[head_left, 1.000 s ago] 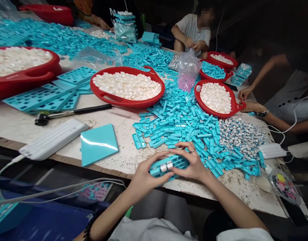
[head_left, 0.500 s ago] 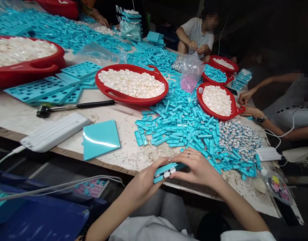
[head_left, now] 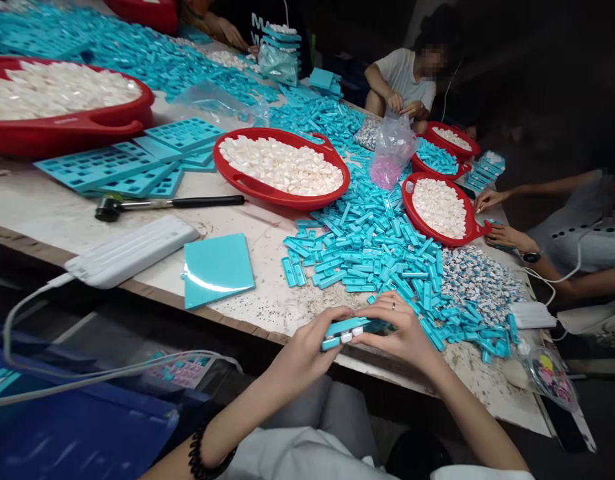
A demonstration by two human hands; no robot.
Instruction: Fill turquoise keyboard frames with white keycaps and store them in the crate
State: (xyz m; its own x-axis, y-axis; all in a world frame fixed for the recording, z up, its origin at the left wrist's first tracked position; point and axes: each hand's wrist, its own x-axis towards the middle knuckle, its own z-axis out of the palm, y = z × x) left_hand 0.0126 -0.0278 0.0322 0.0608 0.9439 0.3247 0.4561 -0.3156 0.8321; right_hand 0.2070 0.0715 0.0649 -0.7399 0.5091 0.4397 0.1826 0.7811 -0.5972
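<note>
Just over the table's front edge, my left hand (head_left: pixel 307 343) and my right hand (head_left: pixel 400 330) hold a turquoise plastic panel (head_left: pixel 345 325) between them. White key-like pieces (head_left: pixel 351 335) show along the panel's near edge. The left fingers wrap its left end, and the right thumb and fingers pinch the right end, partly hiding it. Beyond the hands spreads a pile of small turquoise plastic pieces (head_left: pixel 377 250). To the left, a flat turquoise square plate (head_left: pixel 219 270) lies on the table.
A red basin (head_left: pixel 282 197) of white pieces stands mid-table, with another red basin (head_left: pixel 437 237) to its right. A hammer (head_left: pixel 187 202) and a white power strip (head_left: pixel 137 250) lie left. Small white-and-blue parts (head_left: pixel 480 280) are heaped right, near a co-worker's hands (head_left: pixel 507 237).
The camera view has shifted, so the table things appear farther right. Both my hands keep hold of the panel, which now looks slightly higher and more level.
</note>
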